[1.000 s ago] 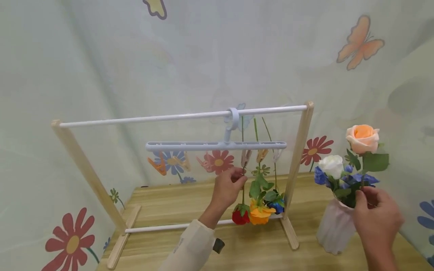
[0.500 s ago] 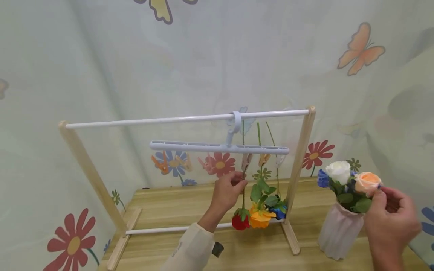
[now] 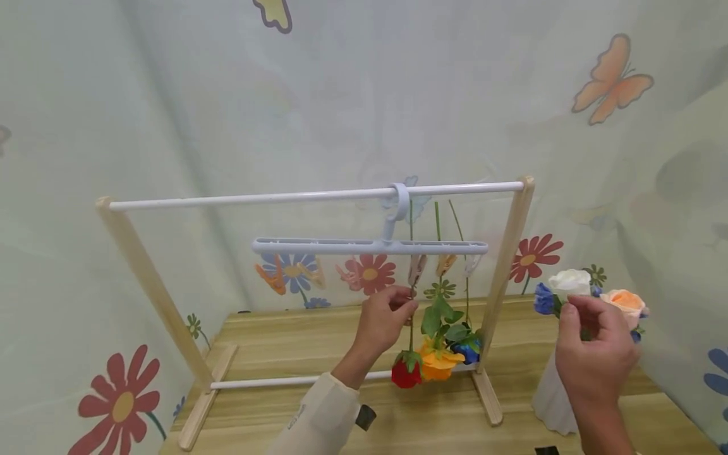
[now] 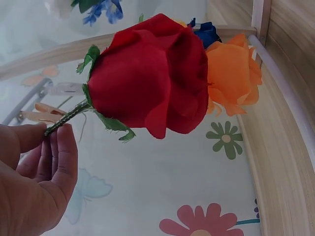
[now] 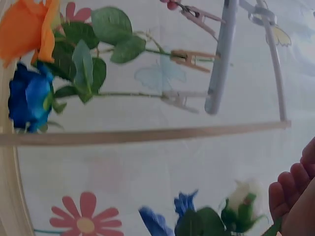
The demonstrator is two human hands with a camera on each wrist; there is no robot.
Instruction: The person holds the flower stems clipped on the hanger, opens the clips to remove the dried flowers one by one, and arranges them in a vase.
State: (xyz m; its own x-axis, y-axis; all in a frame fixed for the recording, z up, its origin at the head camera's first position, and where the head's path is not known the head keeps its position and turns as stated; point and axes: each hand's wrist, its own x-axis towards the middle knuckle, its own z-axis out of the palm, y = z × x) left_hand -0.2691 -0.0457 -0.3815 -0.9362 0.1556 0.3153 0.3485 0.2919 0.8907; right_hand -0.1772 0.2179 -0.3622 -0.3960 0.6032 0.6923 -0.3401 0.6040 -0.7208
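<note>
My left hand (image 3: 387,319) pinches the stem of a red rose (image 3: 406,370) between thumb and fingers. The rose hangs head down below a brownish-pink clip (image 3: 417,270) on the pale blue hanger (image 3: 335,248). In the left wrist view, the red rose (image 4: 147,78) fills the middle. My right hand (image 3: 597,354) is in front of the white vase (image 3: 552,398), fingers curled, fingertips just below a white rose (image 3: 570,282). Whether it grips that stem cannot be seen. A peach rose (image 3: 624,303) stands in the vase behind this hand.
Beside the red rose hang a yellow-orange rose (image 3: 438,363) and a blue rose (image 3: 467,349), also head down. Several clips, such as an orange clip (image 3: 273,276), hang on the hanger's left. A wooden rack (image 3: 150,287) with white rods carries the hanger on the wooden table (image 3: 273,335).
The peach rose has gone down into the vase and my right hand has let go of it. That hand then moved left towards the white rose. My left hand stays on the red rose's stem.
</note>
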